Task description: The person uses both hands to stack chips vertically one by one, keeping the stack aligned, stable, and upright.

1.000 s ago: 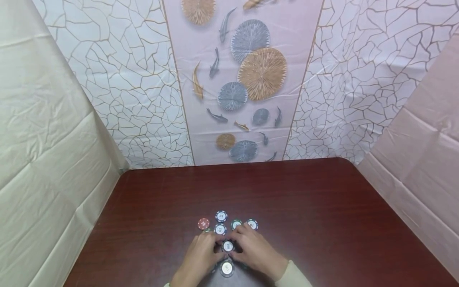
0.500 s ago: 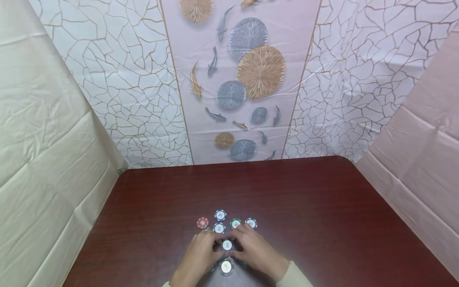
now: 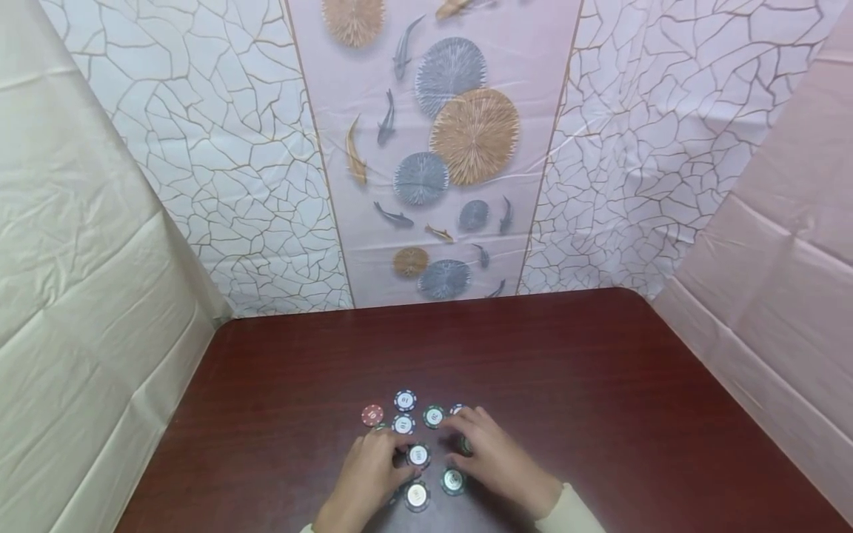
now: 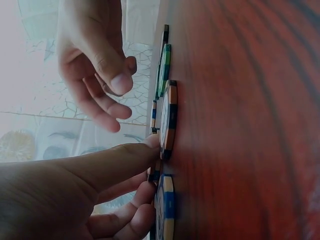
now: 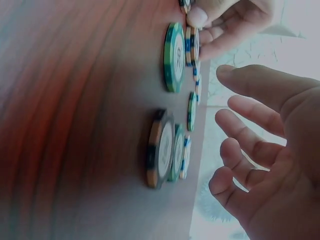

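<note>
A black-rimmed poker chip point(image 3: 418, 455) marked 100 lies near the table's front. My left hand point(image 3: 369, 468) holds it by the edge, thumb on the near side and fingers on the far side. In the right wrist view, this black-and-orange chip point(image 5: 195, 46) appears on top of a blue-edged one. My right hand point(image 3: 496, 459) hovers apart to the right, fingers loosely bent, with nothing between them. Below its thumb lies a green chip point(image 3: 453, 480); another green chip point(image 3: 466, 445) is partly hidden by the fingers. A second black-rimmed chip point(image 3: 417, 496) lies nearer.
Beyond the hands lie a red chip point(image 3: 372, 414), blue-rimmed chips point(image 3: 405, 400) and a green chip point(image 3: 434, 416), spread flat on the dark red table point(image 3: 566, 370). Patterned cloth point(image 3: 426, 222) hangs behind the far edge, with plain cloths at both sides.
My right hand has drawn away from the black-rimmed 100 chip to the right, uncovering a green chip. The left hand stays at the chip. The head view has shifted slightly.
</note>
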Tool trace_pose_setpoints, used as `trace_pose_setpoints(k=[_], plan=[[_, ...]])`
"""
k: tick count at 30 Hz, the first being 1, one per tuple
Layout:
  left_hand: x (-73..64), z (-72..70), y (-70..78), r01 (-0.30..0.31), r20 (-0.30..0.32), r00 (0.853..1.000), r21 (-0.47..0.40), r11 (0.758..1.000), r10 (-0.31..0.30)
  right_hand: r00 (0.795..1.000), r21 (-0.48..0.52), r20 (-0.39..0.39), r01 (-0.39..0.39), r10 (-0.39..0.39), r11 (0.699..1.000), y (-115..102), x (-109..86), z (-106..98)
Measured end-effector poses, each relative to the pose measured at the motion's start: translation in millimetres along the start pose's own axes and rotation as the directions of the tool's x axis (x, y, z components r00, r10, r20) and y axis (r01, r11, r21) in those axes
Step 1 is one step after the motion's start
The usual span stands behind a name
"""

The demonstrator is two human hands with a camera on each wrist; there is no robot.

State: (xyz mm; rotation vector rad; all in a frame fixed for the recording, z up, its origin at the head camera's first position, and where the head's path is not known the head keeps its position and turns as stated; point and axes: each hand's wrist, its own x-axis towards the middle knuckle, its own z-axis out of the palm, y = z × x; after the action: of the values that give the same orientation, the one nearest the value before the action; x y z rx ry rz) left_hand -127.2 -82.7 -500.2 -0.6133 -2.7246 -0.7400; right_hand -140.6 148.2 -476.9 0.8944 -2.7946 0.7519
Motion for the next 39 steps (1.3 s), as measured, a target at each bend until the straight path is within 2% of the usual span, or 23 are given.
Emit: trace_pose_setpoints(k=[3, 6, 12, 17, 24, 31, 34, 39], plan=[[0.1, -0.2, 0.0, 0.004, 0.006, 1.000, -0.006, 1.000, -0.004, 1.000, 0.014, -0.024, 0.012, -0.011, 1.000, 5, -4.7, -2], [-0.1, -0.2, 0.4, 0.013, 0.015, 1.000, -0.008, 1.000, -0.013, 1.000, 0.029, -0.023, -0.013, 0.014, 1.000, 10, -9.1, -4], [-0.6, 0.6, 0.6, 0.024, 0.018, 1.000, 0.000, 1.000, -0.024, 0.994, 0.072, 0.035, -0.105, 0.103, 0.992, 21, -14.4, -9], [0.0, 0.9, 1.4, 0.041, 0.023, 0.999, -0.005, 0.999, -0.041, 0.988, 0.114, 0.083, -0.138, 0.129, 0.984, 35, -17.4, -13], [0.2, 1.2, 3.5, 0.082, 0.050, 0.995, -0.008, 0.997, -0.082, 0.995, 0.132, 0.093, -0.052, 0.040, 0.990, 48, -21.2, -16], [-1.2, 1.8, 2.0, 0.075, 0.038, 0.996, -0.008, 0.997, -0.075, 0.980, 0.155, 0.193, 0.016, -0.046, 0.988, 57, -17.7, -21], [-0.7, 1.2, 2.4, 0.076, 0.041, 0.996, -0.007, 0.997, -0.076, 0.971, 0.152, 0.234, 0.022, -0.058, 0.988, 59, -14.6, -22], [-0.5, 1.1, 1.9, 0.075, 0.045, 0.996, -0.006, 0.997, -0.075, 0.965, 0.132, 0.257, 0.013, -0.047, 0.991, 58, -11.8, -23]])
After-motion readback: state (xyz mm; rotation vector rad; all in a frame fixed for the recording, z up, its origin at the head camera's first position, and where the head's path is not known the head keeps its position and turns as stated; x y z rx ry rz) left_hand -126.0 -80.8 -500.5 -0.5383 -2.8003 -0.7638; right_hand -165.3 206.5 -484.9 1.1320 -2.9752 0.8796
